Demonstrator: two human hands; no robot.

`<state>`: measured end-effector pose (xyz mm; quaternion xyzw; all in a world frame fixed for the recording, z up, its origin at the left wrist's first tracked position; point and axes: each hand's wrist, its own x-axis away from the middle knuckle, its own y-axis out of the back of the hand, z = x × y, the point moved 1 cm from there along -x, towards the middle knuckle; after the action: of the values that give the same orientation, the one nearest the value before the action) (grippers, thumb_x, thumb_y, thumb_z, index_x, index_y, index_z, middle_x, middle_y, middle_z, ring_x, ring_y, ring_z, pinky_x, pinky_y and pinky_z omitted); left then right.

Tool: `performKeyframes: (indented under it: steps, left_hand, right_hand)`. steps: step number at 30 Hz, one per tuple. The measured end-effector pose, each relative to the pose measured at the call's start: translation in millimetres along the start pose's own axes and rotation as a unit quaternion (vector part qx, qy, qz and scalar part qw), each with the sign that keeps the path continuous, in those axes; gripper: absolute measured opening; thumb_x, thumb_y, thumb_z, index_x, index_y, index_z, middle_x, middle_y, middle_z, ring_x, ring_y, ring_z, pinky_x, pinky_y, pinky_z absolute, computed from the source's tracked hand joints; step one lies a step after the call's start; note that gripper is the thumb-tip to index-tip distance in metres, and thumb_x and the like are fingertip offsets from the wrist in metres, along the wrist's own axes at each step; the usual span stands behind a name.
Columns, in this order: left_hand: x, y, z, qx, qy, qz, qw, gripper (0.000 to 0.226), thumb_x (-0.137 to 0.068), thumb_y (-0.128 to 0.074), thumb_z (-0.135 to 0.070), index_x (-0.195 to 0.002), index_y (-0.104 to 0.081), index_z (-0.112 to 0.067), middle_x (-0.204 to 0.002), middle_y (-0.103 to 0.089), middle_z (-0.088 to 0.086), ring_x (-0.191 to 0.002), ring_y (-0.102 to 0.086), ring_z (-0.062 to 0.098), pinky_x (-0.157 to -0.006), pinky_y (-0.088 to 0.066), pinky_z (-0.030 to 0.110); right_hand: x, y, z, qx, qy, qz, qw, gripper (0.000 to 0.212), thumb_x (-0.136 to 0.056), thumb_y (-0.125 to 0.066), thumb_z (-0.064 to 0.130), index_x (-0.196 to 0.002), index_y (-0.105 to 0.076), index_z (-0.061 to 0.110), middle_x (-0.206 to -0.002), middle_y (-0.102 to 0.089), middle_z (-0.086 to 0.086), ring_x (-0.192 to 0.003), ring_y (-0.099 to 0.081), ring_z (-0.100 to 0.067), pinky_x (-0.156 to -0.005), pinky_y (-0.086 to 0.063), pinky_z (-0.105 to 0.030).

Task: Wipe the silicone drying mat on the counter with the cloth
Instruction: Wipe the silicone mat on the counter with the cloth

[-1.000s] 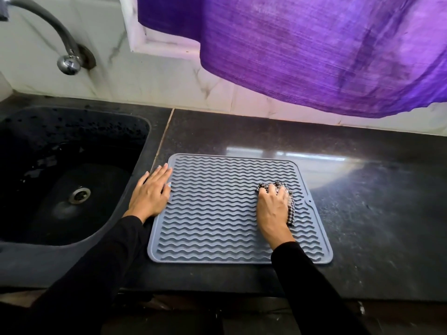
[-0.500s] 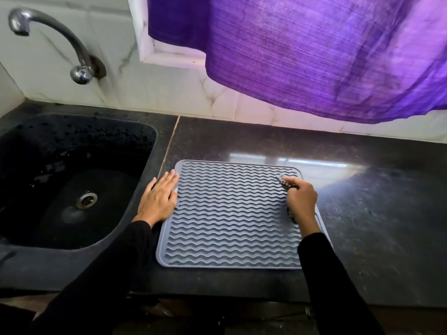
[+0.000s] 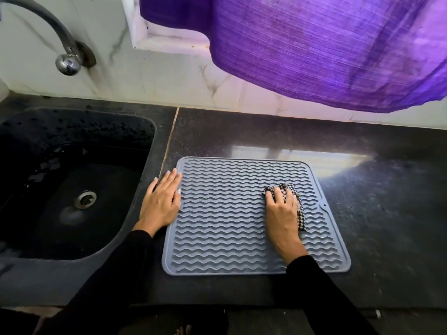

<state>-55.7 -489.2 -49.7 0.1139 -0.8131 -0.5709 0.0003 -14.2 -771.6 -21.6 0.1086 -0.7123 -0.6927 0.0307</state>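
The grey mat (image 3: 232, 213) lay flat on the dark counter (image 3: 387, 213) just right of the sink (image 3: 72, 189), the left hand (image 3: 160, 201) pressing flat with straight fingers on its sink-side edge while the right hand (image 3: 281, 211) pressed the checked cloth (image 3: 298, 209) onto its far side, fingers curled over it.

Mat (image 3: 225, 213) on counter (image 3: 387, 213), right of sink (image 3: 135, 238) — cloth (image 3: 300, 209) on mat's right.

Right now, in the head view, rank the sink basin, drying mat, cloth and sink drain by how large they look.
1. sink basin and drying mat: too close to rank, and the frame crops the basin.
2. cloth, partly hidden under the right hand.
3. sink drain.
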Motion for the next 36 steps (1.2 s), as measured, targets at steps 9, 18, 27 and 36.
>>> performKeyframes:
  steps: [9, 18, 27, 36]
  left_hand:
    - [0.0, 1.6, -0.9, -0.001, 0.0, 0.005, 1.0, 0.061, -0.088, -0.014, -0.034, -0.147, -0.022, -0.019, -0.155, -0.017, -0.006, -0.143, -0.01, 0.005, -0.116, 0.001, 0.03]
    - [-0.1, 0.5, -0.2, 0.002, -0.004, -0.003, 1.0, 0.058, -0.09, -0.017, -0.033, -0.146, -0.024, -0.02, -0.155, -0.019, -0.005, -0.142, -0.011, 0.006, -0.117, -0.001, 0.032]
    - [-0.1, 0.1, -0.3, -0.004, -0.008, -0.01, 1.0, 0.058, -0.09, -0.017, -0.032, -0.146, -0.026, -0.018, -0.154, -0.021, -0.004, -0.142, -0.015, 0.008, -0.116, -0.005, 0.034]
    - [0.1, 1.6, -1.1, -0.011, -0.004, -0.001, 1.0, 0.061, -0.089, -0.011, -0.035, -0.147, -0.023, -0.02, -0.155, -0.019, -0.005, -0.143, -0.012, 0.007, -0.116, -0.004, 0.032]
  right_hand:
    - [-30.9, 51.3, -5.9, -0.419, -0.173, -0.04, 0.89, 0.041, -0.078, -0.043, -0.012, -0.104, -0.07, 0.006, -0.109, -0.069, -0.013, -0.107, -0.06, -0.024, -0.09, -0.041, -0.022]
    - [2.8, 12.5, 33.1, -0.103, -0.053, -0.001, 0.993, 0.04, -0.093, -0.041, 0.007, -0.131, -0.049, 0.019, -0.144, -0.04, -0.01, -0.137, -0.026, -0.03, -0.115, -0.02, -0.043]
    - [-31.1, 27.3, 16.9, -0.179, -0.006, 0.057, 0.982, 0.024, -0.091, -0.051, 0.012, -0.107, -0.069, 0.014, -0.109, -0.065, -0.005, -0.102, -0.051, -0.023, -0.09, -0.038, -0.029]
    - [-46.3, 30.7, 56.0, -0.263, -0.006, -0.022, 0.964, 0.038, -0.08, -0.05, -0.005, -0.109, -0.068, 0.012, -0.116, -0.064, -0.011, -0.112, -0.054, -0.029, -0.099, -0.036, -0.032]
